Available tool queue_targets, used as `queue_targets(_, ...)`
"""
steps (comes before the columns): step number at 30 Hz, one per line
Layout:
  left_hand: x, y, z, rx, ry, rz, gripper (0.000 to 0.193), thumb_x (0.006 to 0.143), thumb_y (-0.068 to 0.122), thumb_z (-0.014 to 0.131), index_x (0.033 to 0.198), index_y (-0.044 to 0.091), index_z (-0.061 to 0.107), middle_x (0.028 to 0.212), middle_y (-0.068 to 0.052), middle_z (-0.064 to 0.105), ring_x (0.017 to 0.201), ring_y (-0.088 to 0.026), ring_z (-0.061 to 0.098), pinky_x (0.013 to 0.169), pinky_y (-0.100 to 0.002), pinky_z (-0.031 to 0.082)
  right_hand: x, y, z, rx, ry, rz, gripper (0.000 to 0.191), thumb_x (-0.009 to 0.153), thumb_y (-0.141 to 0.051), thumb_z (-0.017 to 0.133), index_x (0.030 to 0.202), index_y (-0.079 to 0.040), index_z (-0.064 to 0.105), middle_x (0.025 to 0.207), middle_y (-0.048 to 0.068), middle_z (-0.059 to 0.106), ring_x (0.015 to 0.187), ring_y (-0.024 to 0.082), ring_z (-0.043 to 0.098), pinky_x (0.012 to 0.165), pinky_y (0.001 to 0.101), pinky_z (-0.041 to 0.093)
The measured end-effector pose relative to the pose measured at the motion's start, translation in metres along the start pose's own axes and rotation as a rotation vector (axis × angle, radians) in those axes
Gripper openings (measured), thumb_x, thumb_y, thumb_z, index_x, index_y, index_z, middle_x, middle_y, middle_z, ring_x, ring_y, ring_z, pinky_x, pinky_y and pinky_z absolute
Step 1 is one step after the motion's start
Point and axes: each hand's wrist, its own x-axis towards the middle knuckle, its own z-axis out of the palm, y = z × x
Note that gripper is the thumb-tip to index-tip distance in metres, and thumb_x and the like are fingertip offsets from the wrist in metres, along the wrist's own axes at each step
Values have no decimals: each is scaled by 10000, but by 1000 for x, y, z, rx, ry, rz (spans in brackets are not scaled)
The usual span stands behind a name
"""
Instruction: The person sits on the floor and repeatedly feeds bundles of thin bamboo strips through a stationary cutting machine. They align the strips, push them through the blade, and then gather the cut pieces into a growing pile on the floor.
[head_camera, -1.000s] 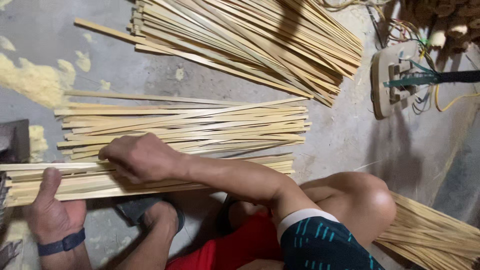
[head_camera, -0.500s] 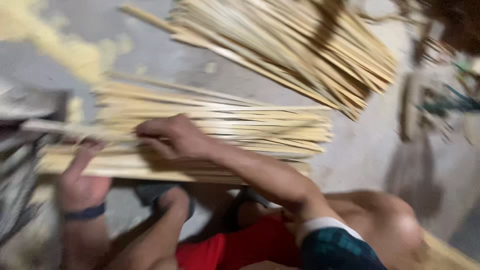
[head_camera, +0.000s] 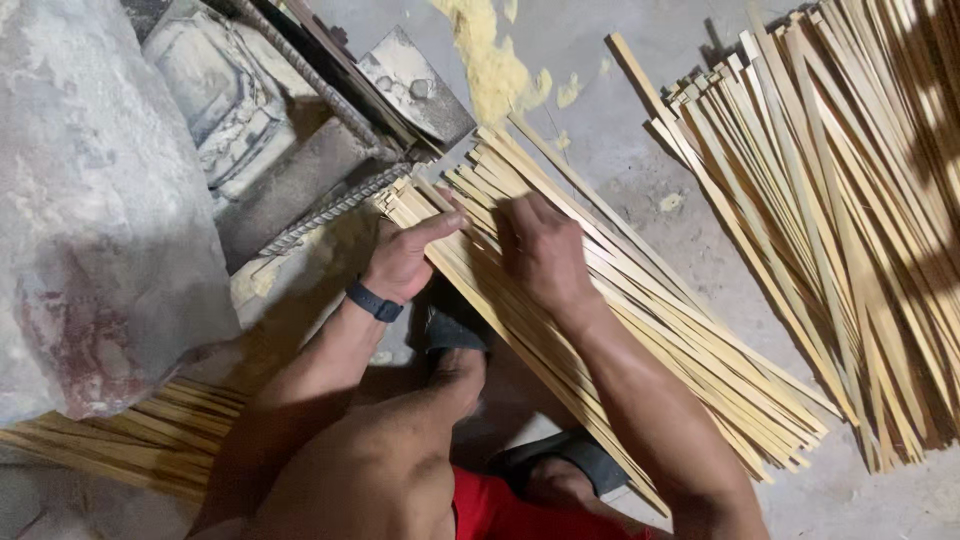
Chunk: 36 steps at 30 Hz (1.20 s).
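A bundle of thin pale bamboo strips (head_camera: 640, 320) lies slantwise across the concrete floor in front of me. My left hand (head_camera: 408, 258), with a dark band on the wrist, rests its fingers flat on the bundle's upper end, next to a dusty machine (head_camera: 330, 150). My right hand (head_camera: 540, 250) presses palm-down on top of the same strips, a little to the right. The strip ends reach the machine's metal plate (head_camera: 415, 85) and ribbed roller.
A second, larger heap of bamboo strips (head_camera: 850, 200) lies at the right. More strips (head_camera: 150, 440) stick out at lower left under a grey worn bulk (head_camera: 90, 220). Yellow sawdust (head_camera: 495, 60) is scattered at the top. My knees and sandalled feet are below.
The view has swung left, so the machine now fills the left side. Both hands stay on the near bundle, which now runs slantwise with its end at the machine.
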Motion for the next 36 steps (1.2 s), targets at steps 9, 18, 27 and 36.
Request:
queue_targets(9,3,1,12,-174,118,-19,190,840,38,776,1018,19,714,1005,-102,755,919,-203,720,860,-363,595,24,-9,2,30,-81,-1,203,861,-35,740,1033,-47,633,942,114,670,695,294,690,610,411,572)
queue_targets(18,-10,34,47,20,-57,82,119,947,29,756,1042,-33,722,943,-135,726,860,-215,701,859,-348,567,-18,-7,-22,-121,-73,-40,284,952,-140,727,1211,-24,724,803,104,681,542,217,618,476,362,537)
queue_targets(27,5,16,17,-15,20,18,329,823,-49,654,1149,-62,700,1176,-80,752,1138,-180,689,1057,-317,500,41,-11,27,-7,-43,-3,331,918,-160,759,1205,-13,684,836,143,680,575,273,643,490,401,522)
queue_targets(36,-8,24,25,-40,-11,-2,475,757,83,870,1182,-23,687,1153,-150,715,1061,-249,686,973,-398,560,-19,-7,-33,-232,23,-162,401,880,-187,752,1241,-24,687,954,134,681,773,282,687,663,419,584)
